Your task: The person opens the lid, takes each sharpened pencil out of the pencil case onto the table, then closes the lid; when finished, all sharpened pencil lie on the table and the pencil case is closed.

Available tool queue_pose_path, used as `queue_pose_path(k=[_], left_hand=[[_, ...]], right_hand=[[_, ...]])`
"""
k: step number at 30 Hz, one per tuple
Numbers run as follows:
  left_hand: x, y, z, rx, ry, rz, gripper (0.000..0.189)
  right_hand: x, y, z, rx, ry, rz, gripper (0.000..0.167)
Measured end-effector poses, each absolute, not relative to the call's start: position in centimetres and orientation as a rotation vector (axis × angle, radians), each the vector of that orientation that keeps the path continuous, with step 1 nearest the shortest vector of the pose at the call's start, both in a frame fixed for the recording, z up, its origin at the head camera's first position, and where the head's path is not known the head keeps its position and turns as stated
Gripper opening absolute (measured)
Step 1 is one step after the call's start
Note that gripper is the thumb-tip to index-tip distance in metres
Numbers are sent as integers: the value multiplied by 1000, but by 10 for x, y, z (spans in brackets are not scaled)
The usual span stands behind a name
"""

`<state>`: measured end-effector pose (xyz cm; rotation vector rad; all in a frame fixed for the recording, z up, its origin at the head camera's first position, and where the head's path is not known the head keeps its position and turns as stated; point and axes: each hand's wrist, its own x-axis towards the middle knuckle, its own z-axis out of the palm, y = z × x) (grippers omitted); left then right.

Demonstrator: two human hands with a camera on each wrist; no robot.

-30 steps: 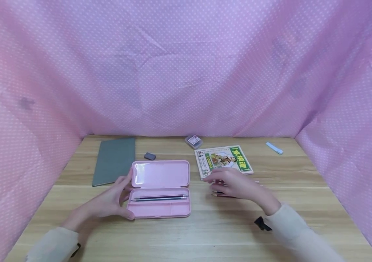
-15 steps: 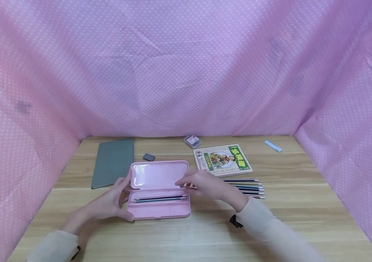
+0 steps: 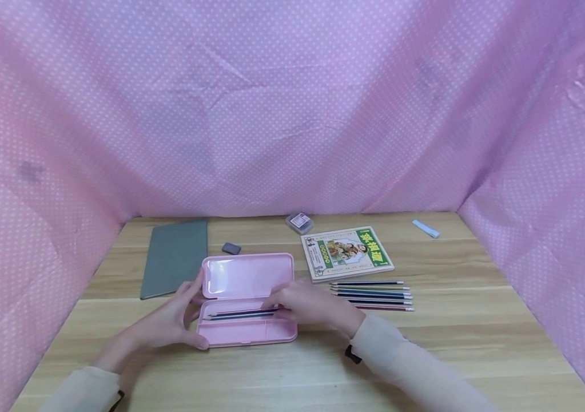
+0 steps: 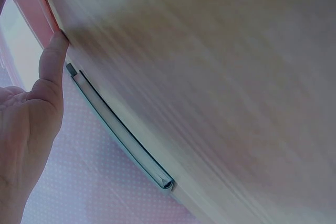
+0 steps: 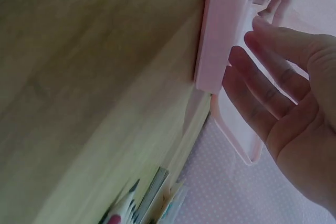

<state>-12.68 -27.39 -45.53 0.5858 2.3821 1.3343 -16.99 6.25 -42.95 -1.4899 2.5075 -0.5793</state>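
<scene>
An open pink pencil case [image 3: 248,343] lies on the table in the head view, its lid folded back. My left hand [image 3: 168,320] grips its left end, thumb at the front corner and a finger up by the lid. A few pencils [image 3: 241,314] lie in the rear compartment. My right hand [image 3: 305,303] reaches into the case over their eraser ends; whether it pinches one is hidden. In the right wrist view, the right fingers [image 5: 265,90] bend over the edge of the case with the thumb close to them. Several more pencils [image 3: 374,295] lie side by side to the right.
A grey-green notebook [image 3: 175,257] lies at the left, a dark eraser [image 3: 231,248] behind the case. A small clear box [image 3: 299,223] stands at the back beside an illustrated book [image 3: 346,253]. A light blue strip [image 3: 425,228] lies at the back right. Pink dotted cloth [image 3: 292,114] surrounds the table.
My right hand has moved left from the pencils on the table, past the lid, and down into the rear compartment. The left hand stays at the end of the pencil case.
</scene>
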Motion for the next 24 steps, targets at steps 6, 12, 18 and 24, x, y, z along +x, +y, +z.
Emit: queue_pose_path(k=[6, 12, 18, 24], left_hand=[[-126, -273, -455, 571, 2384, 1327, 145], [-126, -273, -455, 568, 2372, 1340, 145], [-127, -274, -455, 581, 2373, 1346, 145], [-127, -273, -455, 595, 2365, 1364, 146]], right_hand=[[-172, 57, -434, -1503, 2476, -586, 24], [-171, 55, -435, -1496, 2499, -549, 23], [-170, 52, -438, -1482, 2553, -455, 30], [-169, 48, -438, -1448, 2597, -401, 31]])
